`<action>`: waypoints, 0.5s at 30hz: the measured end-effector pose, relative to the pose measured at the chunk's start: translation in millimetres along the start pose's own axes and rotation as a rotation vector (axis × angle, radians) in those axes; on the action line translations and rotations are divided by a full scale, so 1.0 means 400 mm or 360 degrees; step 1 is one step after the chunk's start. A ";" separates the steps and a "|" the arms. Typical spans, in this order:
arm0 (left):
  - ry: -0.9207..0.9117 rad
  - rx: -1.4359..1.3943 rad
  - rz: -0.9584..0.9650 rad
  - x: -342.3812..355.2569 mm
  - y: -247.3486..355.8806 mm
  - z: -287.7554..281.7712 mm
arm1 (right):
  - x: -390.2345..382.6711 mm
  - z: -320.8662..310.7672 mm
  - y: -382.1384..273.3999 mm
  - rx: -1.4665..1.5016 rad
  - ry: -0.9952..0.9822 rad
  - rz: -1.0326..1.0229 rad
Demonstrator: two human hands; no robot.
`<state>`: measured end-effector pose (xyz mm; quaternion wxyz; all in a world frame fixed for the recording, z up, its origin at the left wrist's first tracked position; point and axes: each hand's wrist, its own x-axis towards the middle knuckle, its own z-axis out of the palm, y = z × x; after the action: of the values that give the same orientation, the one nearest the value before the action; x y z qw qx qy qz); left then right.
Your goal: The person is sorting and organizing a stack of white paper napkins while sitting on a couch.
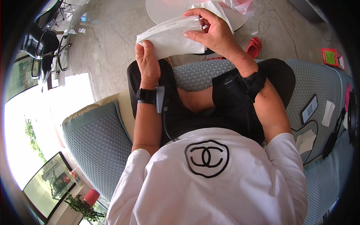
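Note:
A thick stack of white paper tissues is held up in front of my knees, tilted, with its many layers showing along the upper edge. My left hand grips the stack's lower left end, thumb on the near face and the other fingers mostly hidden behind. At the right end, my right hand has its thumb against the near face and its index finger curved over the top corner. Part of those fingers is hidden by the paper. Dark straps with small devices sit on both my forearms.
Beyond the stack stands a round white table with more white paper and pinkish plastic wrapping. On the blue quilted sofa to my right lie a phone, a cable and folded tissues. A red shoe is on the floor.

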<state>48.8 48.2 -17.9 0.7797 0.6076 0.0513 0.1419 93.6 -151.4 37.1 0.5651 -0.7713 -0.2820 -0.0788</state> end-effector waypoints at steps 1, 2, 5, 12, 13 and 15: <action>-0.0006 0.0000 0.0003 0.001 0.000 -0.001 | 0.001 0.000 0.001 -0.0032 -0.0011 0.0010; -0.0011 0.0000 0.0007 0.001 -0.001 -0.002 | 0.002 0.000 0.001 -0.0065 -0.0022 0.0020; -0.0007 -0.0024 0.0004 0.002 -0.001 -0.001 | -0.002 0.003 0.005 -0.0002 -0.0022 0.0100; -0.0008 -0.0038 0.0022 0.001 0.003 0.002 | -0.004 0.005 0.014 0.0052 -0.0016 0.0167; -0.0013 -0.0039 0.0021 0.001 0.001 0.001 | -0.004 0.004 0.016 0.0035 -0.0013 0.0139; -0.0018 -0.0039 0.0020 0.002 0.000 0.001 | -0.003 0.003 0.016 0.0017 -0.0011 0.0112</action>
<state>49.6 48.1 -17.6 0.7865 0.5991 0.0413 0.1441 95.7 -152.1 30.9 0.5706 -0.7780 -0.2571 -0.0547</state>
